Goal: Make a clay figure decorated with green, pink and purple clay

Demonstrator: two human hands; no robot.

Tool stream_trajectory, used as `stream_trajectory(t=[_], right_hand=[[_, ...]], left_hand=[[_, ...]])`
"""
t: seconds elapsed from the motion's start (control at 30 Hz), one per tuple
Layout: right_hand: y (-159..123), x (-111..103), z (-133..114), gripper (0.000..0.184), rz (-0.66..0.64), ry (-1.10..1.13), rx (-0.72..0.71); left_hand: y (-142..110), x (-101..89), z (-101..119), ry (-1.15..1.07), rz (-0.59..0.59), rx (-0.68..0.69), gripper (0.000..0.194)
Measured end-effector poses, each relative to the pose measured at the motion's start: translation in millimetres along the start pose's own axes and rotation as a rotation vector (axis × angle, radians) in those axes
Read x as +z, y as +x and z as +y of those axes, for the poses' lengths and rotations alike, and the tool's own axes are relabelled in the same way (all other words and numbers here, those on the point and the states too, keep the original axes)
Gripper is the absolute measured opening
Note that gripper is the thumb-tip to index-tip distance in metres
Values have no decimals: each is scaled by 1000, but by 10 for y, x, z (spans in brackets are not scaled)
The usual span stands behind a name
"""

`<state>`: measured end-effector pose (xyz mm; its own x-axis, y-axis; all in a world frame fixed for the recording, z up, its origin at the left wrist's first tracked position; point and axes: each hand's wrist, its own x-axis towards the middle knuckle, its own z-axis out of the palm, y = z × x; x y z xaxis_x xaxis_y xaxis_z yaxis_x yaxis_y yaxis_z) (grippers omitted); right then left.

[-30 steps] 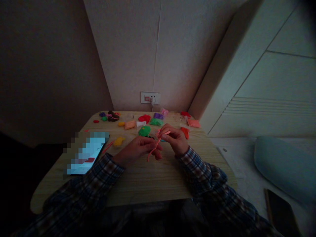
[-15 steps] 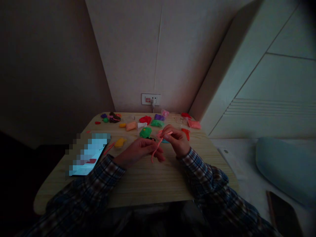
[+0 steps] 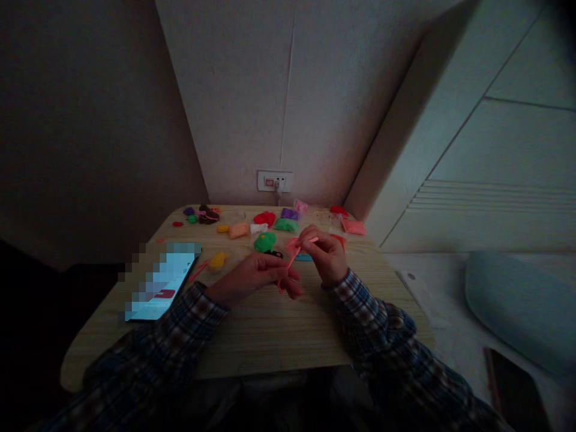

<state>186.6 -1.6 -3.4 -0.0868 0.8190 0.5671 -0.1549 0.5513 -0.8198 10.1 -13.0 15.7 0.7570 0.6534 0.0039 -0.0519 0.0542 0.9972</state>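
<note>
A thin strip of pink modelling clay (image 3: 293,257) stretches between my two hands over the middle of the table. My left hand (image 3: 261,273) pinches its lower part, and a short end hangs below the fingers. The upper part is pinched by my right hand (image 3: 327,258), with a bit of the strip showing above the thumb. Just behind my hands lie a green clay piece (image 3: 265,242) with a small yellow spot, a pink lump partly hidden by the right fingers, and a flat blue piece (image 3: 305,257).
Several clay packets, among them peach (image 3: 238,230), red (image 3: 264,218) and purple (image 3: 290,213), lie along the table's (image 3: 279,336) back. A brown clay shape (image 3: 209,215) is at back left. A lit tablet (image 3: 164,288) rests left, beside yellow clay (image 3: 218,260). A phone (image 3: 517,390) lies at right.
The strip's lower end has drawn up into my left hand, so less of it hangs below the fingers. My right hand has shifted slightly to the right.
</note>
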Motion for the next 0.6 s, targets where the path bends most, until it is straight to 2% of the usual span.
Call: stream_trajectory(t=[0.2,0.33,0.4,0.5,0.6], right_hand=[[1,2,-3,11,-15,6,13],[-1,-6,-1,11,12,6,-2],[-3,-10,-1,11,25,-8,-3],[-1,-7,-14,15,51,-38,-3],[7,6,-48,15,51,-59,-12]], left_hand=[[6,-13,-15,19,7,13,26],[8,-12,-18,-61,4,28,30],[11,-13,-20,-86,-10,12,26],[16,-16,-7,-30,33,7,16],[0,-20,45,89,57,12,17]])
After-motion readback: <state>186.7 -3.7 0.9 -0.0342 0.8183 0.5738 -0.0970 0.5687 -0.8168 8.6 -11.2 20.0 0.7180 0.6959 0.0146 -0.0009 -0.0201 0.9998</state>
